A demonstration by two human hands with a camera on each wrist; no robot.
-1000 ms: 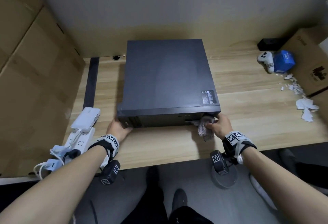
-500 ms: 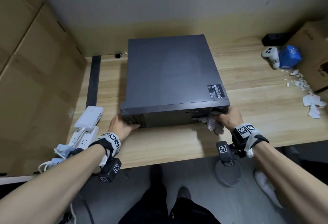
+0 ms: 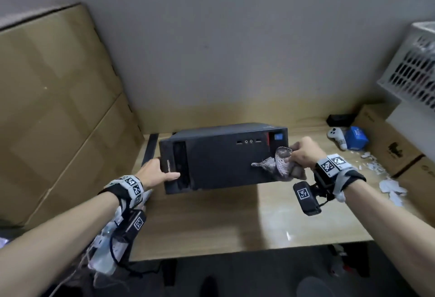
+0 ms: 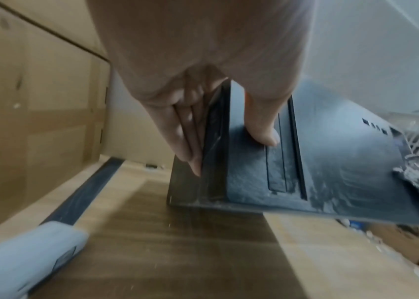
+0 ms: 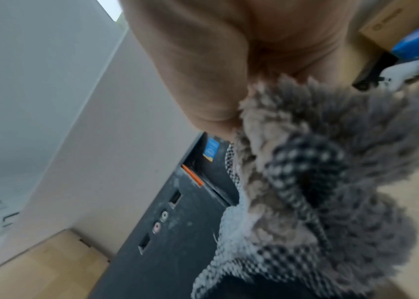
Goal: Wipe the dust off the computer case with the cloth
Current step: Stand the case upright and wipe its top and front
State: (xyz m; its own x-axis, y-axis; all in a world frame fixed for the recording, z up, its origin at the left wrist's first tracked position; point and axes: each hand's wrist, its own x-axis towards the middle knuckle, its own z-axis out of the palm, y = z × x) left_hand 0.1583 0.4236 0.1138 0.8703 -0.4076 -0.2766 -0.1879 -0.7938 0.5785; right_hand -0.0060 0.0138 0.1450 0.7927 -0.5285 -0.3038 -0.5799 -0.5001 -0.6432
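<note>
The black computer case (image 3: 221,162) is tipped up off the wooden table (image 3: 235,221), its dusty front panel (image 4: 331,172) facing me. My left hand (image 3: 155,174) grips its left end, thumb (image 4: 262,125) on the front panel and fingers along the side. My right hand (image 3: 303,153) holds the grey checked cloth (image 3: 277,165) bunched against the case's right end, below the blue sticker. In the right wrist view the cloth (image 5: 318,192) fills the foreground and hides the fingers; the case's ports (image 5: 172,242) show beside it.
Large cardboard boxes (image 3: 54,108) stand on the left, and a white power strip (image 4: 19,259) lies at the table's left front. At the right are a white controller (image 3: 337,136), a blue box (image 3: 357,140), paper scraps (image 3: 390,187), cardboard boxes (image 3: 388,146) and a white perforated basket (image 3: 414,68).
The case lay flat on the table; now its front end is lifted and turned toward me. Both hands rose with it, the right one still holding the cloth.
</note>
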